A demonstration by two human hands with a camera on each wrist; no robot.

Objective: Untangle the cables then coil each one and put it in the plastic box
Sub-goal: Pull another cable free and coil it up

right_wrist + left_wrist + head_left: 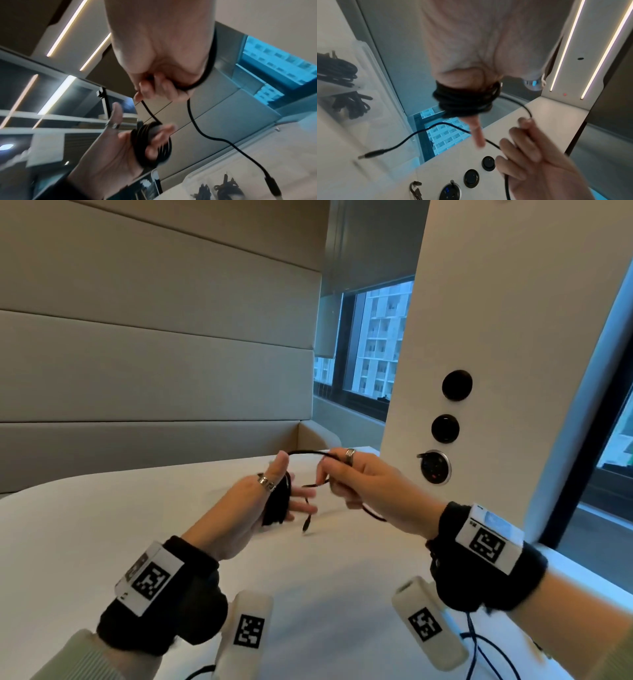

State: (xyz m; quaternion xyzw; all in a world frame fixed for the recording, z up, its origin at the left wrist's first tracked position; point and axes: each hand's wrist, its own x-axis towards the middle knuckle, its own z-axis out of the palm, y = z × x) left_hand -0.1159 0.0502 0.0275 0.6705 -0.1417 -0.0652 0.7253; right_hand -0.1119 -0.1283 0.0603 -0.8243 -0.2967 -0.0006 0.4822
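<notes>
A black cable is wound in a coil around the straight fingers of my left hand, whose thumb points up. From the coil a strand arcs over to my right hand, which pinches it between thumb and fingers. The free end hangs down below, ending in a plug just above the table. The left wrist view shows the coil and the plug. A clear plastic box holds coiled black cables. The box also appears in the right wrist view.
Both hands are held over a white table. A white pillar with round sockets stands close on the right. Thin dark cables lie at the near right edge. A padded wall runs behind.
</notes>
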